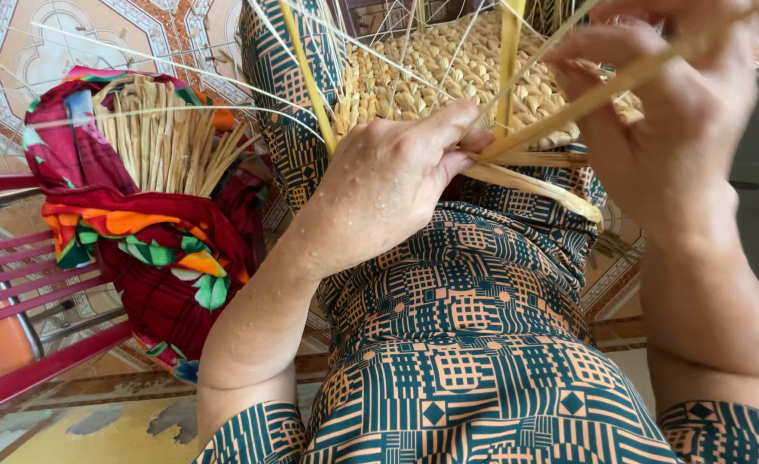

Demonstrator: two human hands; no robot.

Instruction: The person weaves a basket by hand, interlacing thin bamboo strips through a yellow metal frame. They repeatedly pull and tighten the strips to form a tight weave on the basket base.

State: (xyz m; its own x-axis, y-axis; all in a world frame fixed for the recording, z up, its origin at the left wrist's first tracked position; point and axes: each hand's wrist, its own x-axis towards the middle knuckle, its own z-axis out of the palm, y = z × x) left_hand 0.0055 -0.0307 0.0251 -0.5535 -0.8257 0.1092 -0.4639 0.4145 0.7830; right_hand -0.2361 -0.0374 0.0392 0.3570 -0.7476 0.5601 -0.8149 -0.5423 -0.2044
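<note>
A pale woven straw mat (pixel 448 73) rests on my lap, over green and orange patterned trousers. My left hand (pixel 388 180) presses on the mat's near edge, its thumb and fingers pinching flat straw strands (pixel 525 185) there. My right hand (pixel 671 112) is closed around a long straw strand (pixel 568 112) that slants up to the right from the edge. Several loose strand ends stick up and out from the weave.
To the left, a bundle of dry straw (pixel 160 137) lies wrapped in a bright floral cloth (pixel 156 249) on a red slatted chair (pixel 27 292). Patterned floor tiles (pixel 70 39) show beyond. Thin strands fan out across the upper view.
</note>
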